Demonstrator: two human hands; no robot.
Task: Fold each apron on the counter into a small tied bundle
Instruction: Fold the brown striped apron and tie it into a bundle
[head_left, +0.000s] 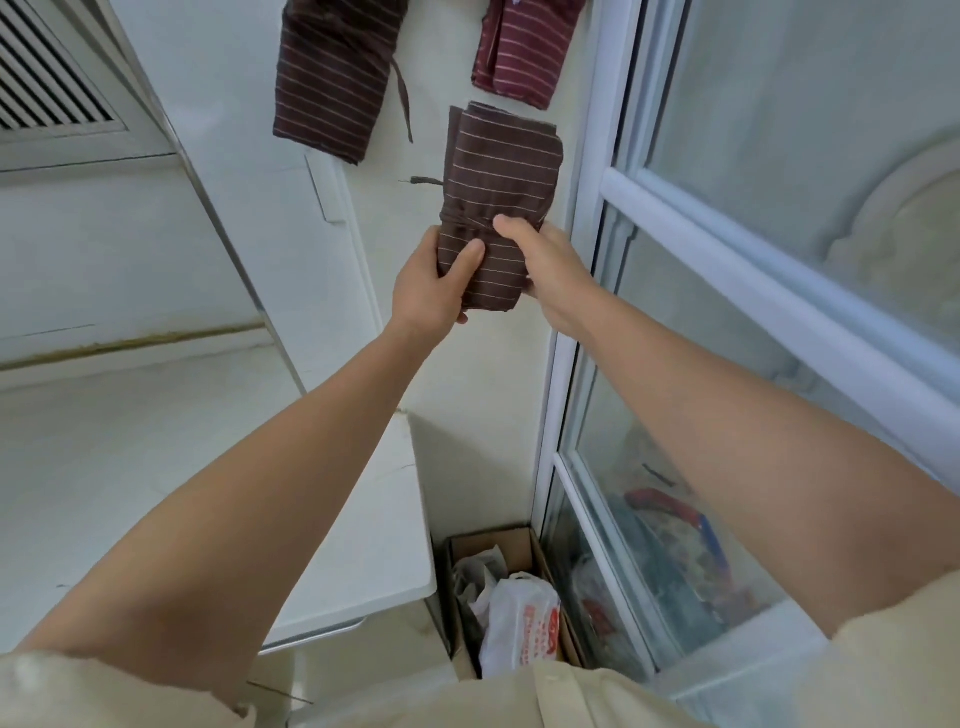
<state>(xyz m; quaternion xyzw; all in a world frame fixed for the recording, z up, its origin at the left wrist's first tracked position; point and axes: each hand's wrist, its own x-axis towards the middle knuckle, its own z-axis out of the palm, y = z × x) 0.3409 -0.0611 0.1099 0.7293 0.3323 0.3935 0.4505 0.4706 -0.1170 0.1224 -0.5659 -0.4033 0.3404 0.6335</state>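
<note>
A folded brown striped apron bundle (501, 171) with its strap wrapped round the lower part lies lengthwise over the white counter (332, 270). My left hand (436, 283) grips its near left edge, thumb on top. My right hand (545, 270) grips the near right side, thumb pressing by the wrapped strap. A loose strap end (423, 181) sticks out to the left. Farther back lie another brown striped folded apron (332, 88) with a dangling strap and a maroon striped folded apron (524, 52).
A white-framed glass cabinet (727, 291) stands along the right. Below the counter's edge a cardboard box (524, 545) holds plastic bags (519, 623). A vent grille (47, 88) is at the upper left.
</note>
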